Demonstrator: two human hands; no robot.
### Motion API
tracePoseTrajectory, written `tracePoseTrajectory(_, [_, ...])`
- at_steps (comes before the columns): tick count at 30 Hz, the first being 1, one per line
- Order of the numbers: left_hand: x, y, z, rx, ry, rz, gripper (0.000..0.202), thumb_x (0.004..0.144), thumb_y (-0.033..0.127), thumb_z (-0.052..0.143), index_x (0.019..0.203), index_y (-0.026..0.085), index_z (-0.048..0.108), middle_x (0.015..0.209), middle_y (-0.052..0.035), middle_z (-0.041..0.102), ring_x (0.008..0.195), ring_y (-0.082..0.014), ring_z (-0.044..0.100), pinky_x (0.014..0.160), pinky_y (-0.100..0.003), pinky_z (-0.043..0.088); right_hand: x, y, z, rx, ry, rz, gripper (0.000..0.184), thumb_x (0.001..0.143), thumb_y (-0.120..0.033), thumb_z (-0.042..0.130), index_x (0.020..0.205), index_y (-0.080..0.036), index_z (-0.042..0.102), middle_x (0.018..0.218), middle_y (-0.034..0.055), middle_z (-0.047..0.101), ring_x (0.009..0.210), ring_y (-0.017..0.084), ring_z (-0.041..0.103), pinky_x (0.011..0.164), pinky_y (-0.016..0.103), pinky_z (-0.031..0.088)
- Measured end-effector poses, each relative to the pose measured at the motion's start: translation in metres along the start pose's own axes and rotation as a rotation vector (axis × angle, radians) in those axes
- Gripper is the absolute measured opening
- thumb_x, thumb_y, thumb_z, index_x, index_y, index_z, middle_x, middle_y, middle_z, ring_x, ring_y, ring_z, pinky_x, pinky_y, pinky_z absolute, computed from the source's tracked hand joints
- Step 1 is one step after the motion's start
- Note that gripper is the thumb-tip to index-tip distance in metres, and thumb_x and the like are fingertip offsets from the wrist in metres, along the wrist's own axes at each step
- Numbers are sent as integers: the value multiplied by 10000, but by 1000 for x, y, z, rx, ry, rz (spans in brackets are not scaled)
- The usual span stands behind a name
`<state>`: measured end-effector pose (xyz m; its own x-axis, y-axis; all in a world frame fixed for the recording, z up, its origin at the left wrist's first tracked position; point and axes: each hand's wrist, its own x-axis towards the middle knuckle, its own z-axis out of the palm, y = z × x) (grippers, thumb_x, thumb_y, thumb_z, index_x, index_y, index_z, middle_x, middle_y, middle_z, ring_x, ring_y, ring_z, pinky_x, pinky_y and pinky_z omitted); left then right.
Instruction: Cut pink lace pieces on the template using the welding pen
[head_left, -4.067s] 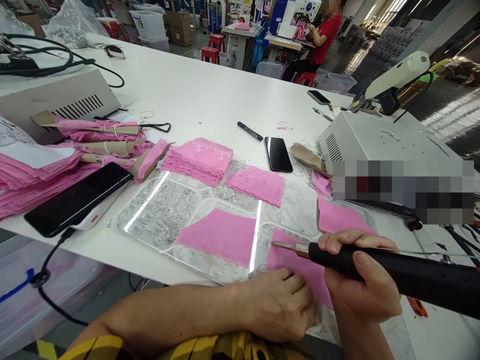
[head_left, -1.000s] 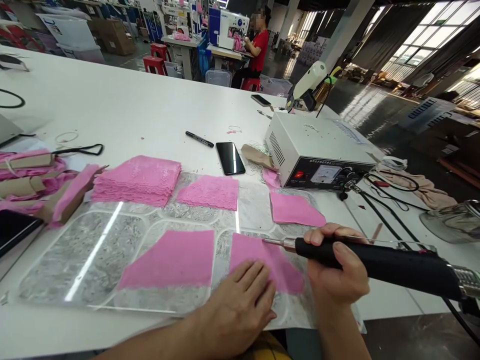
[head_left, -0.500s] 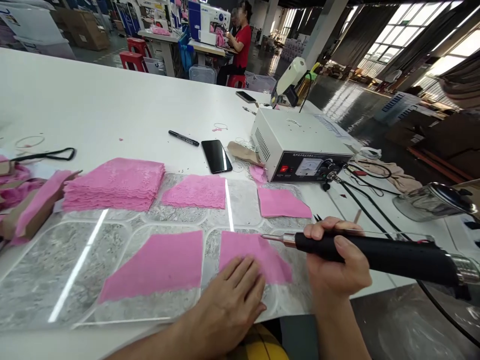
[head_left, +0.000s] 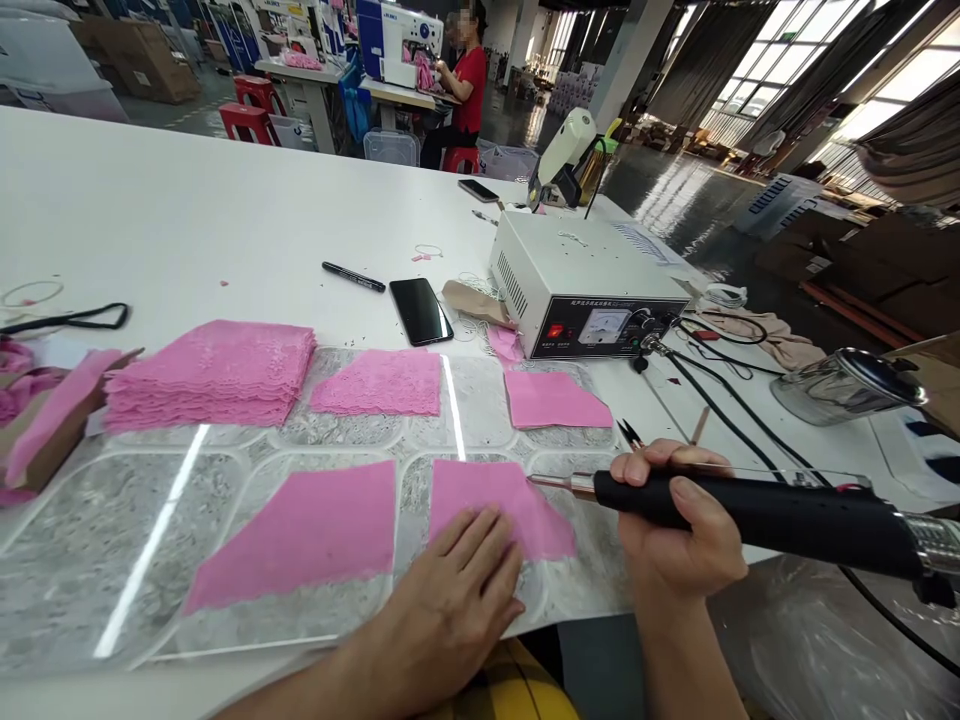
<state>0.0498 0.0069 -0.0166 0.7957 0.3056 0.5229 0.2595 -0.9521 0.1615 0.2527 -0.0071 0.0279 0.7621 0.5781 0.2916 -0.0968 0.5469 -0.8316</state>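
Head view showed a pink fabric piece [head_left: 480, 485] lying flat between the two hands, its near left part under the fingers of the left hand [head_left: 459, 592]. The right hand [head_left: 681, 528] was to its right, holding a black handheld tool [head_left: 757, 512], whose metal tip [head_left: 553, 481] pointed left at the fabric's far right edge; whether it touched could not be told.

Beneath lay a marble-patterned mat [head_left: 67, 560] on a white table [head_left: 187, 230]. A larger pink piece [head_left: 315, 535] was to the left; farther back were a tall lace stack [head_left: 217, 372], a lower lace stack [head_left: 382, 382] and a plain pink piece [head_left: 559, 400]. Beyond stood a grey metal box [head_left: 592, 270], with a phone [head_left: 421, 312] to its left. In the far room, a person in red [head_left: 471, 88] sat at a sewing machine [head_left: 401, 45].

The left hand rested palm down, fingers extended and close together; the right wrapped around the tool, thumb on the near side.
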Motion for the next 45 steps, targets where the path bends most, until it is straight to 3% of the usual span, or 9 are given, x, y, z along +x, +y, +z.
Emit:
tracePoseTrajectory(14, [-2, 0, 1, 26, 15, -2, 279, 953, 222, 526, 1162, 65, 624, 1217, -171, 650, 1195, -306, 585, 1002, -467, 512, 2, 3, 2, -15, -79, -59, 94, 654, -196, 583, 746, -202, 601, 711, -19, 573, 543, 113, 551, 531, 303, 490])
tracePoseTrajectory(19, [0, -2, 0, 26, 27, 13, 274, 966, 216, 494, 1157, 75, 632, 1221, -156, 652, 1203, -302, 581, 994, -463, 524, 0, -13, -14, 7, 6, -21, 121, 611, -196, 557, 725, -184, 595, 707, -14, 561, 515, 98, 527, 500, 285, 471])
tracePoseTrajectory(25, [2, -5, -2, 20, -2, 35, 276, 968, 204, 487, 1168, 76, 628, 1225, -157, 647, 1214, -306, 566, 994, -478, 513, -9, -28, -38, -41, -29, -28, 139, 623, -190, 564, 752, -180, 615, 705, -5, 563, 496, 104, 527, 465, 285, 459])
tracePoseTrajectory(31, [4, -6, -4, 1, -28, 32, 292, 974, 193, 463, 1192, 79, 620, 1244, -153, 638, 1229, -302, 553, 1005, -476, 504, -9, -39, -50, -65, 42, -16, 136, 599, -200, 586, 733, -183, 602, 704, -4, 567, 481, 103, 519, 458, 290, 459])
tracePoseTrajectory(37, [3, -6, -4, 12, -27, 65, 293, 973, 200, 476, 1192, 80, 628, 1264, -145, 633, 1250, -310, 534, 1026, -488, 478, -8, -38, -49, -3, 53, -70, 134, 599, -188, 584, 731, -188, 604, 696, -9, 553, 481, 103, 521, 444, 281, 455])
tracePoseTrajectory(45, [5, -5, -5, 25, -41, 79, 293, 980, 213, 474, 1188, 91, 639, 1264, -129, 641, 1240, -304, 549, 1025, -491, 487, -12, -30, -46, -3, -33, -63, 135, 659, -206, 595, 790, -179, 621, 732, 2, 555, 490, 109, 535, 464, 301, 463])
